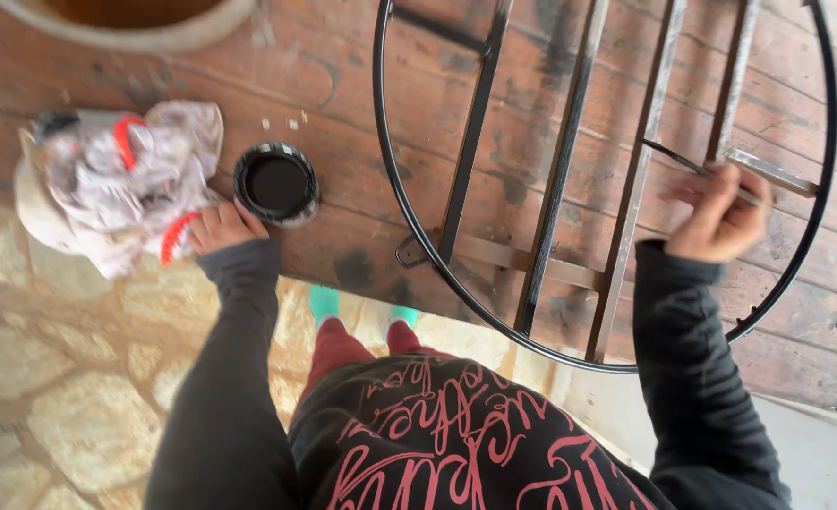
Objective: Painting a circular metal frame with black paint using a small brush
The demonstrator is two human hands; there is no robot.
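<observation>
A round black metal frame (456, 198) with several parallel bars lies on a worn wooden table (343, 85). My right hand (721, 222) holds a thin paintbrush (683, 162) whose dark tip touches one of the bars on the frame's right side. My left hand (222, 227) rests on the table edge, fingers closed, next to a small round tin of black paint (277, 184). The tin stands open just left of the frame.
A crumpled stained cloth with red trim (116, 179) lies left of the tin. The rim of a pale round tub (135, 24) shows at the top left. Stone paving (69, 378) lies below the table edge.
</observation>
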